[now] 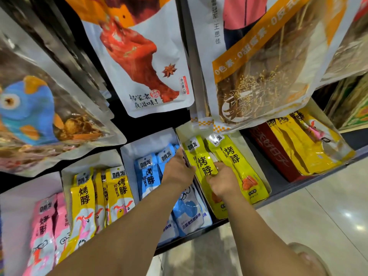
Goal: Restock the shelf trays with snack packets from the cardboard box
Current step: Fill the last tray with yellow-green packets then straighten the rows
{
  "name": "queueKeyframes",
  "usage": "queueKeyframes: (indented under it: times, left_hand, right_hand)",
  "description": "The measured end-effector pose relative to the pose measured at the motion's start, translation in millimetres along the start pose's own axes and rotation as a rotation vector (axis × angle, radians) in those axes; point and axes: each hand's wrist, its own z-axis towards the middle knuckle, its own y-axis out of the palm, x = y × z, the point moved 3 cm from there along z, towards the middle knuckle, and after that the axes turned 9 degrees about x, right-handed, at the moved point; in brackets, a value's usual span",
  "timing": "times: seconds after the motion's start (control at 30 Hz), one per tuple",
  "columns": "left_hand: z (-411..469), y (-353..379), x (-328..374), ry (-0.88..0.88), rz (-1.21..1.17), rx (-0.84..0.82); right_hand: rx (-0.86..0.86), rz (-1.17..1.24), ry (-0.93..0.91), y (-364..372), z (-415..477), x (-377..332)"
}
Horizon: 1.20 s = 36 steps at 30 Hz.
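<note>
While my right hand (223,182) curls its fingers (210,178) round a lime-yellow packet (206,164), its thumb lies on the front of it. So this hand is closed on the packet. The packet lies in a white tray (250,149) on the shelf, on the left side of the tray. A second lime-yellow packet (241,166) lies just beside it on the right, and my hand sits between the two.

My left hand (177,170) rests at the wall between this tray and the next tray (143,143) on the left. I see only the back of this hand, so I cannot tell if its fingers hold anything.

Blue packets (148,174) fill that next tray, and some of them lie under my left arm. Further left stands a tray of yellow packets (83,194), and past that lie pink packets (43,222).

On the other side, to the right of the white tray, a red box (276,156) holds more yellow packets (298,150).

Big bags hang above the trays. One bag shows red meat (143,56), one has an orange band (268,72), and one has a blue bird (25,108). A shiny tiled floor (318,216) shows below the shelf on the right.
</note>
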Motion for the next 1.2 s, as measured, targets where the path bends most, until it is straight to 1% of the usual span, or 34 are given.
queueKeyframes:
  times: [0.1, 0.17, 0.23, 0.3, 0.4, 0.5, 0.7, 0.8, 0.93, 1.03, 1.13, 1.2]
  left_hand:
    - [-9, -8, 4, -0.003, -0.004, -0.040]
    - [-16, -16, 7, 0.035, 0.021, -0.060]
    - [-26, -30, 8, 0.101, 0.117, -0.063]
    - [-33, -46, 6, 0.162, 0.272, -0.046]
    - [-47, -74, -1, 0.204, 0.449, -0.047]
    - [-66, -104, -6, 0.261, 0.565, 0.006]
    - [-118, -176, -10, 0.336, 0.687, 0.148]
    - [-144, -210, -16, 0.320, 0.682, 0.203]
    - [-173, -237, -27, 0.310, 0.671, 0.268]
    - [-195, -245, -36, 0.294, 0.683, 0.307]
    - [-217, -254, -45, 0.230, 0.729, 0.345]
    - [-231, -264, -52, 0.172, 0.745, 0.348]
  right_hand:
    - [-0.005, -0.092, -0.011, -3, -11, -6]
    - [0.005, -0.189, -0.045, -9, -21, -15]
    - [0.006, -0.300, -0.091, -16, -38, -27]
    - [-0.003, -0.421, -0.150, -22, -55, -38]
    - [-0.025, -0.543, -0.252, -28, -86, -59]
    - [-0.023, -0.651, -0.354, -38, -120, -83]
    - [-0.011, -0.804, -0.586, -62, -190, -145]
    - [0.016, -0.850, -0.676, -76, -222, -169]
    - [0.021, -0.855, -0.772, -84, -260, -187]
    - [-0.001, -0.823, -0.816, -71, -282, -179]
    - [-0.068, -0.750, -0.826, -48, -301, -176]
    - [-0.107, -0.737, -0.898, -37, -316, -186]
